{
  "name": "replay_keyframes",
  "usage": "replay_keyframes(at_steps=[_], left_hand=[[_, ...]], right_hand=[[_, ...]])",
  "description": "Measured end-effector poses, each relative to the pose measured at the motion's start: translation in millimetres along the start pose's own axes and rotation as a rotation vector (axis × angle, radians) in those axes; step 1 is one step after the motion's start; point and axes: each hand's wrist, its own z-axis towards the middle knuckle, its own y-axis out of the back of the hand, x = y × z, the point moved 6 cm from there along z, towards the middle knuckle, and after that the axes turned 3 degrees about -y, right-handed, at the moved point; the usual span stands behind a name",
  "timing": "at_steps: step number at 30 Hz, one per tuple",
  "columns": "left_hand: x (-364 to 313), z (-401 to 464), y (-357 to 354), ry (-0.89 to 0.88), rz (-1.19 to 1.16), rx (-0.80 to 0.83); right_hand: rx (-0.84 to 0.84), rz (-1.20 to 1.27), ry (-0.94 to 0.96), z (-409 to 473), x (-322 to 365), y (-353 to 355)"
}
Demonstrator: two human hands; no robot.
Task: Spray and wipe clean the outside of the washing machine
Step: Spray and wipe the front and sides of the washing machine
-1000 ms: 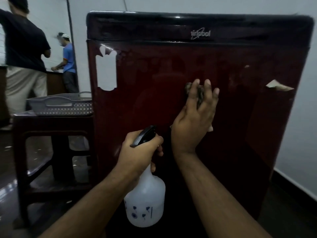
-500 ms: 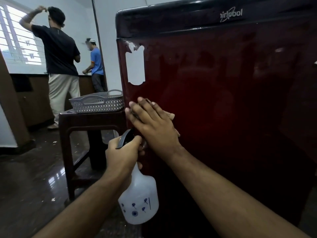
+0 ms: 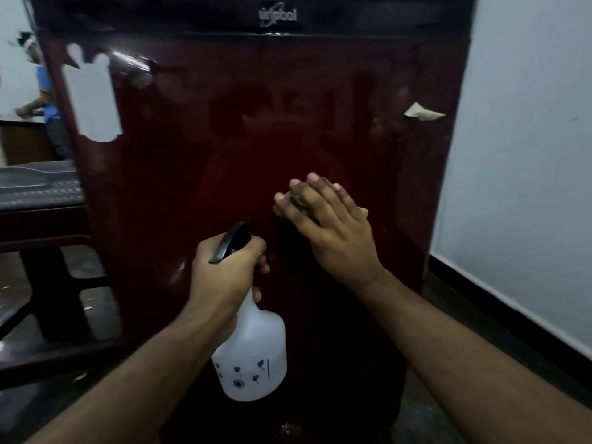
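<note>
The dark maroon washing machine (image 3: 250, 107) fills the view, with a white sticker patch at its upper left and a peeling label at its upper right. My left hand (image 3: 227, 270) grips the black trigger head of a white spray bottle (image 3: 253, 350), which hangs below it in front of the panel. My right hand (image 3: 326, 225) lies flat on the middle of the panel, pressing a cloth (image 3: 296, 200) that is almost wholly hidden under the fingers.
A dark wooden stool (image 3: 41, 245) with a grey basket (image 3: 38, 187) on it stands left of the machine. A pale wall (image 3: 525, 155) with a black skirting runs close on the right. A person in a blue shirt (image 3: 45, 100) is far off at the left.
My right hand with the cloth has slid from the panel's left edge to its middle. The view has swung right, so the stool and the people have moved out to the left.
</note>
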Motion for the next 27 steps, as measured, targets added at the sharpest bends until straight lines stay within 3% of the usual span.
replay_keyframes(at_steps=[7,13,20,27], left_hand=[[14,-10,-83,0.010,-0.057,0.179],[39,-19,-87,0.039,-0.010,0.194],[55,-12,-16,0.042,0.128,0.114],[57,1,101,0.029,0.164,-0.095]], right_hand=[[-0.147,0.089,-0.463,-45,-98,28],[-0.287,0.246,-0.916,-90,-70,13],[-0.335,0.256,-0.992,-66,1,-12],[-0.274,0.244,-0.722,17,113,-35]])
